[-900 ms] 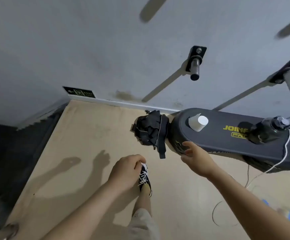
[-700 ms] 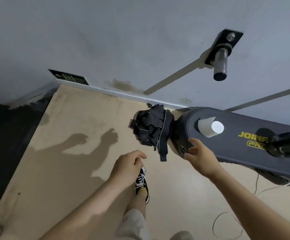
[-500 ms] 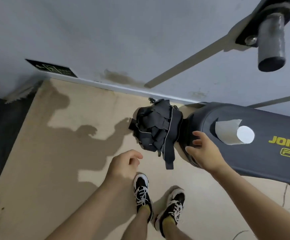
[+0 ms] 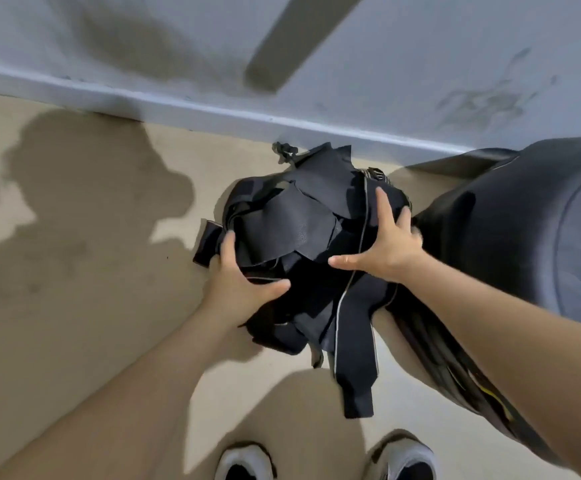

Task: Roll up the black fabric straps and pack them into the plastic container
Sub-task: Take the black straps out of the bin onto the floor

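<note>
A heap of black fabric straps (image 4: pixel 303 216) lies on the beige floor close to the wall. One long strap (image 4: pixel 355 375) with a pale edge trails out of the heap toward me. My left hand (image 4: pixel 237 278) grips the heap's left side, fingers wrapped round its edge and thumb on top. My right hand (image 4: pixel 386 247) presses on the heap's right side with straight, spread fingers. No plastic container shows; the heap hides whatever is beneath it.
A large dark machine housing (image 4: pixel 511 237) sits right against the heap on the right. The grey wall and its baseboard (image 4: pixel 213 112) run just behind. My two shoes (image 4: pixel 244 462) (image 4: pixel 403 459) stand at the bottom edge. Bare floor (image 4: pixel 74 271) stretches left.
The view has dropped much closer to the heap. Both hands moved forward from mid-air onto the straps, the left to its left side and the right off the machine onto its right side.
</note>
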The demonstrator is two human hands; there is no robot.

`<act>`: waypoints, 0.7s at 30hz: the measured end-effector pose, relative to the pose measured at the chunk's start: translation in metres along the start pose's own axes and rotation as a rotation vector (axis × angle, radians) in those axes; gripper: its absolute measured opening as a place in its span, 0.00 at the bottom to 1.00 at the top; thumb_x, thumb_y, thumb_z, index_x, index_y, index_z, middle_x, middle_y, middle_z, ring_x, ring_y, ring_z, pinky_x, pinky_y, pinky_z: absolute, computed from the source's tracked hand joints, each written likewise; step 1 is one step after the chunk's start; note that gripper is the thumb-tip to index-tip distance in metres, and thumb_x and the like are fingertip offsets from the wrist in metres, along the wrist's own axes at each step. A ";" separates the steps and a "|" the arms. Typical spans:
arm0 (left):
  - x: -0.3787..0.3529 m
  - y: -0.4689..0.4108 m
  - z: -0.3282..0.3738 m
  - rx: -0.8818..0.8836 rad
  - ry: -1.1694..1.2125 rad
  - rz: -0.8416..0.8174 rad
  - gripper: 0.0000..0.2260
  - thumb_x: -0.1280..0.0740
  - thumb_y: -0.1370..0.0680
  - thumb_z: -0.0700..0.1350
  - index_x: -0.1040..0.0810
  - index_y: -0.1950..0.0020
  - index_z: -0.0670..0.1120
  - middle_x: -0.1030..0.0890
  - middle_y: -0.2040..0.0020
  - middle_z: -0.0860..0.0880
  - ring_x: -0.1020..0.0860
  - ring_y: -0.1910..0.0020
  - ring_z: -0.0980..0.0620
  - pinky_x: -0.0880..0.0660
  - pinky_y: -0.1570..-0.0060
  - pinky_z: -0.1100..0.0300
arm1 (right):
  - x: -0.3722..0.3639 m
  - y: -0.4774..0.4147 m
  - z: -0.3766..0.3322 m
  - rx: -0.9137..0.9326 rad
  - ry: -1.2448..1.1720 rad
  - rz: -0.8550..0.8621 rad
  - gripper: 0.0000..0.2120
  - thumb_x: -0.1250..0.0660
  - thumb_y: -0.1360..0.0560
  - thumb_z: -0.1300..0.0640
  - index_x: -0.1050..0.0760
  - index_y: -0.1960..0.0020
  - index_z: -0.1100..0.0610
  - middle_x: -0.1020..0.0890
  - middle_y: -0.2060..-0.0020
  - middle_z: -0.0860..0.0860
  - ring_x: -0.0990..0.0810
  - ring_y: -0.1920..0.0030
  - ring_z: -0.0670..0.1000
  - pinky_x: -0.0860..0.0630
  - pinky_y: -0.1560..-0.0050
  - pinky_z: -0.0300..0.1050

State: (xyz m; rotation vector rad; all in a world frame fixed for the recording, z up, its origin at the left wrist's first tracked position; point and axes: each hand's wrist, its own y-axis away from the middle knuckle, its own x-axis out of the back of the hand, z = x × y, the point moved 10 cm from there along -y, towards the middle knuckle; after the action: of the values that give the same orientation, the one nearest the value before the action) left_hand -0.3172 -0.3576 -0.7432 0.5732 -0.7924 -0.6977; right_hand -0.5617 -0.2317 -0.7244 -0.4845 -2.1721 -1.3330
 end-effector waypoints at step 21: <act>0.033 0.070 0.024 0.045 0.065 0.036 0.08 0.28 0.30 0.35 0.21 0.57 0.48 0.17 0.66 0.56 0.19 0.65 0.60 0.26 0.68 0.65 | -0.008 0.124 -0.015 -0.019 -1.060 -0.397 0.22 0.34 0.44 0.66 0.19 0.51 0.60 0.17 0.60 0.60 0.17 0.60 0.60 0.19 0.55 0.52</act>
State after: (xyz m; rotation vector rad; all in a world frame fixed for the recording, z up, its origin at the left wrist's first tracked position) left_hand -0.2953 -0.3425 -0.6671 0.6175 -0.7580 -0.6265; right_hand -0.4826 -0.1905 -0.6371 -0.9629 -3.2423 -1.4785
